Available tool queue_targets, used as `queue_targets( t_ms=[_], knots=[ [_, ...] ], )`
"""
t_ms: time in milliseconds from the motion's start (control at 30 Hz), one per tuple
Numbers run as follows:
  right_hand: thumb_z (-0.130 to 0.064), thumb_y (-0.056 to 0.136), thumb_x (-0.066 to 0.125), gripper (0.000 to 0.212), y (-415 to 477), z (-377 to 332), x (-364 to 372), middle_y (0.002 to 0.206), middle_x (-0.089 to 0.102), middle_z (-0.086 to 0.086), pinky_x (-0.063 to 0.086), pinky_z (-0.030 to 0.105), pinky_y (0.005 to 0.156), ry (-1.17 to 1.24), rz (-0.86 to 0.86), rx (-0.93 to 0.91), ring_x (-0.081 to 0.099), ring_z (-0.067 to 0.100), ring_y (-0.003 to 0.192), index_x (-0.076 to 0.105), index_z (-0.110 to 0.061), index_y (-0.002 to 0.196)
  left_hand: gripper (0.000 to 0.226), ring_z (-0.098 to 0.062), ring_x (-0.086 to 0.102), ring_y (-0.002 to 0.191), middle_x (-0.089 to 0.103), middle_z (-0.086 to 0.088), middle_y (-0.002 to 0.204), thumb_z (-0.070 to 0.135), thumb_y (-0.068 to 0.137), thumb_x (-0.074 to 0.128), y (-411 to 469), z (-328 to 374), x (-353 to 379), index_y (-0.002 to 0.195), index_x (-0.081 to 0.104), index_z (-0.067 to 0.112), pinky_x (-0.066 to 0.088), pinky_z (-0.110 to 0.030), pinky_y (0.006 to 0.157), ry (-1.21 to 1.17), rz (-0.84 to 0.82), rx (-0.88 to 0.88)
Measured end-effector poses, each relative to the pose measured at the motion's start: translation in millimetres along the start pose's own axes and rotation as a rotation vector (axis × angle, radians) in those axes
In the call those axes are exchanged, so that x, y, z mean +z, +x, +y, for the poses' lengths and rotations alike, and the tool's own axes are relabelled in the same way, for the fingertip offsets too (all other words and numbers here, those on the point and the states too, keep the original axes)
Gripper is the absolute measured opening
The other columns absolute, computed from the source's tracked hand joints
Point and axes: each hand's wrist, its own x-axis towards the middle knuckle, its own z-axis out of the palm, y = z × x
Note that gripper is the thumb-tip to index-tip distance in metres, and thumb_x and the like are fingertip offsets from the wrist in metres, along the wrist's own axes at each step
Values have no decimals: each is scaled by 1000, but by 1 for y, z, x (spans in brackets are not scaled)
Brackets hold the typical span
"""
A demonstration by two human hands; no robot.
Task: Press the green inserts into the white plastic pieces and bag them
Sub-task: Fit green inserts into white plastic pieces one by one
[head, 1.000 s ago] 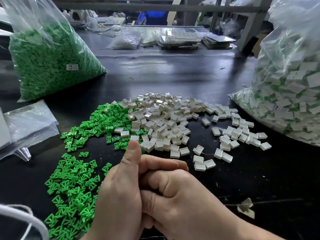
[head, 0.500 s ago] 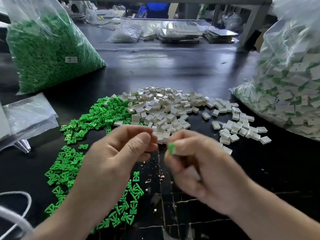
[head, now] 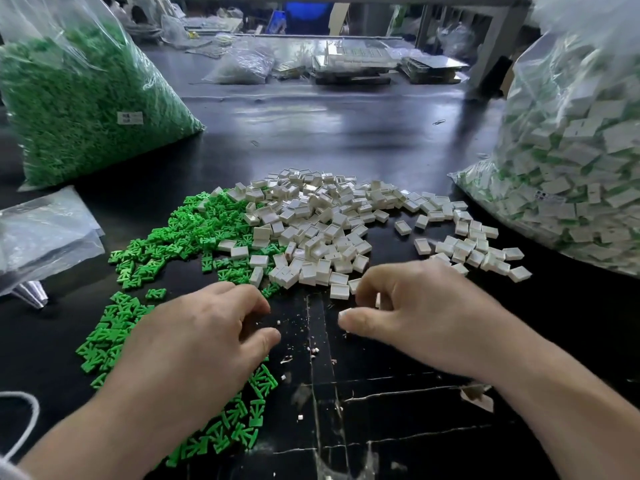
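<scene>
Loose green inserts [head: 166, 244] lie scattered on the black table [head: 346, 133] from the middle left to the near edge. A heap of white plastic pieces [head: 322, 230] lies right of them. My left hand [head: 207, 337] hovers palm down over the near green inserts, fingers loosely curled, with nothing visible between fingers and thumb. My right hand [head: 426, 310] sits at the near edge of the white heap with its fingers curled down. A sliver of a white piece [head: 377, 300] shows between them. A big clear bag of assembled white-and-green pieces [head: 571, 150] stands at the right.
A large clear bag full of green inserts [head: 79, 109] stands at the back left. Flat empty plastic bags [head: 41, 233] lie at the left edge. A white cord [head: 27, 420] loops at the bottom left. Small white crumbs [head: 311, 348] dot the scratched table between my hands.
My hands were clasped together, then drew apart with a green-tipped piece in the right fingers. Now both have dropped to the table: the left over the green inserts, the right at the white heap.
</scene>
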Motion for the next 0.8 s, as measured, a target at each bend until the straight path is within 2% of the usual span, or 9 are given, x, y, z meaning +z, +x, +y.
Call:
queue_targets(
  t_ms=[67,133,200,267,400,467,567,700,800],
  knots=[
    [-75,80,59,43,1,-5,11,69,60,-9,50,26,60,-204,-15,1,57,4,67,59,-32,86,37,3,52,84,49,30,94,73,80,38,-1,-5,-3,107,48,51,46,-25,71,83,-39,-22],
    [-68,87,56,39,3,-9,21,69,48,-9,47,34,67,-291,-3,-36,50,16,73,58,-29,94,41,3,51,89,46,30,100,73,82,35,-1,-9,-4,116,45,52,46,-24,74,139,-84,-30],
    [-57,95,52,30,4,-13,27,67,38,-10,37,34,65,-291,18,-82,42,20,75,59,-28,98,41,3,51,90,42,28,103,69,85,35,-1,-9,-3,121,46,53,46,-23,71,166,-108,-10],
    [-50,99,47,25,4,-14,28,70,44,-10,30,33,66,-287,30,-111,46,21,78,56,-27,97,36,2,47,83,39,27,101,66,89,38,-1,-7,-2,121,48,55,41,-19,63,196,-127,22],
    [-43,99,47,21,4,-11,27,70,50,-10,35,30,68,-226,57,-136,53,18,76,49,-24,89,26,1,43,87,42,26,96,60,91,43,2,-7,-1,110,57,51,35,-18,63,211,-131,93],
    [-41,96,53,20,4,-11,24,67,54,-10,44,26,61,-76,83,-100,55,9,67,51,-26,84,25,1,44,92,42,26,95,61,90,40,1,-7,0,105,56,48,38,-17,68,196,-113,122],
    [-40,89,64,16,5,-11,21,70,65,-10,43,17,52,218,77,-4,54,2,57,59,-27,81,32,2,44,96,43,27,100,66,88,35,-3,-6,-1,109,52,49,36,-16,70,140,-93,154],
    [-17,89,74,10,7,-8,17,73,69,6,29,20,36,1008,-163,133,41,9,43,64,-18,89,36,5,37,101,39,31,104,69,86,35,-4,-4,1,113,49,51,34,-15,77,93,-120,207],
    [-10,88,75,18,9,-8,17,75,65,12,29,17,34,1228,-248,140,41,10,42,65,-10,103,22,10,36,98,41,30,97,66,84,44,-3,-6,1,95,48,47,32,-12,67,21,-94,216]
  ],
)
